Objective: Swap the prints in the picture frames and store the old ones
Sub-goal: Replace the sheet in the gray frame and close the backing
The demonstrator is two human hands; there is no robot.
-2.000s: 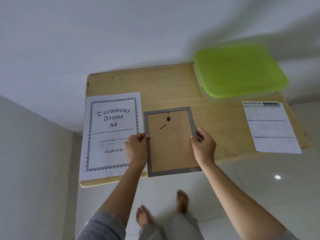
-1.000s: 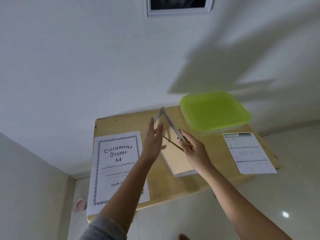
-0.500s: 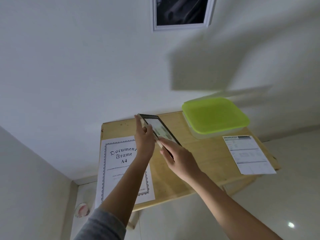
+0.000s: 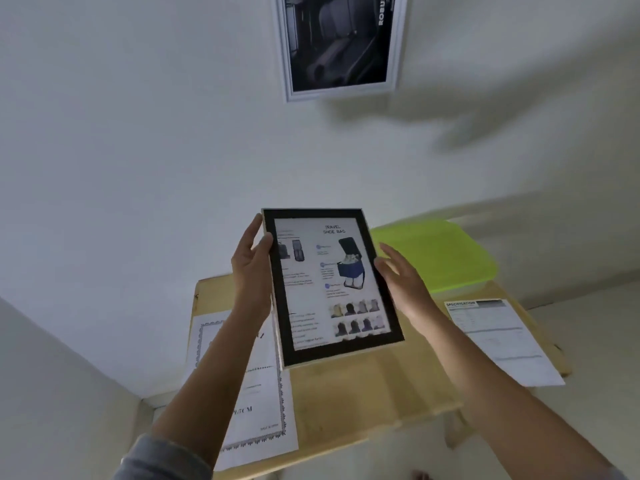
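Black-bordered frame [image 4: 332, 285] is up in the air between your hands, above the wooden worktop [image 4: 363, 393], glass side facing you. Long axis runs roughly vertical, top edge away from you and tipped a little to the left; the print inside reads "TRAVEL SHOE BAG" upright.

Your left hand [image 4: 251, 268] has its grip closed on the frame's left edge, thumb over the front border, fingers behind. Your right hand [image 4: 403, 282] sits at the right edge with fingers spread and loose; whether it actually clasps the frame, you cannot tell from this angle.

Against half a second ago: the frame was then edge-on and tilted low over the worktop, only partly turned; two seconds ago it lay face down with its brown backing showing. Now it faces you squarely and sits higher. Your head has also tipped up, so more wall shows.

Worktop: pale wood. A white sheet with an ornamental border [image 4: 256, 410] lies at the left, partly under your left forearm. A sheet headed "SPECIFICATION" [image 4: 498, 341] lies at the right. A clear box with a lime green lid [image 4: 436, 254] stands at the far right corner against the wall.

Room: plain white wall, a white-framed dark picture [image 4: 341, 43] hanging above, pale tiled floor below.
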